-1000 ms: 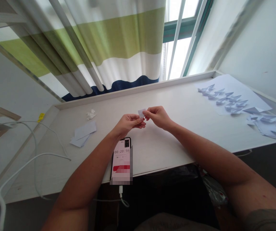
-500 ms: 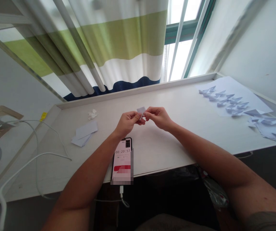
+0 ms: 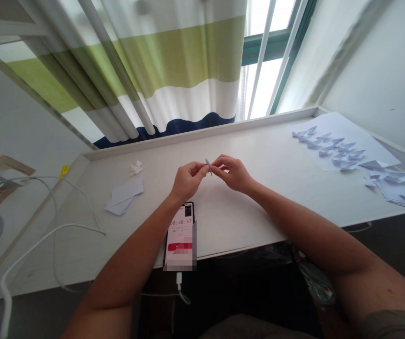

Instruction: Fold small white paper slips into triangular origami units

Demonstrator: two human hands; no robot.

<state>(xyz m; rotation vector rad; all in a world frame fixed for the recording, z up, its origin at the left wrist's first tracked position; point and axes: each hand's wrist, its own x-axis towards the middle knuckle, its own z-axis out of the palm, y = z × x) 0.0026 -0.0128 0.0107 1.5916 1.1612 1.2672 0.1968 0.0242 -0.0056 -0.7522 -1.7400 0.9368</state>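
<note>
A small folded piece of paper [image 3: 208, 163] is pinched between both hands above the middle of the table, seen nearly edge-on. My left hand [image 3: 188, 180] grips it from the left between thumb and fingers. From the right, my right hand [image 3: 233, 173] pinches it with thumb and forefinger, and the fingertips of both hands almost meet. Much of the paper is hidden behind the fingers. To the left lie several flat paper rectangles [image 3: 128, 190], with a crumpled bit of white paper [image 3: 136, 168] behind them.
Several folded paper shapes [image 3: 343, 147] stand in rows on a white sheet [image 3: 332, 123] at the right, with more paper [image 3: 396, 183] nearer. A phone [image 3: 180, 235] lies at the table's front edge, its cable [image 3: 178, 282] hanging down. White cords [image 3: 57, 230] cross the left side.
The folded paper has been turned from showing its flat face to nearly edge-on. Both hands have shifted slightly and keep hold of it.
</note>
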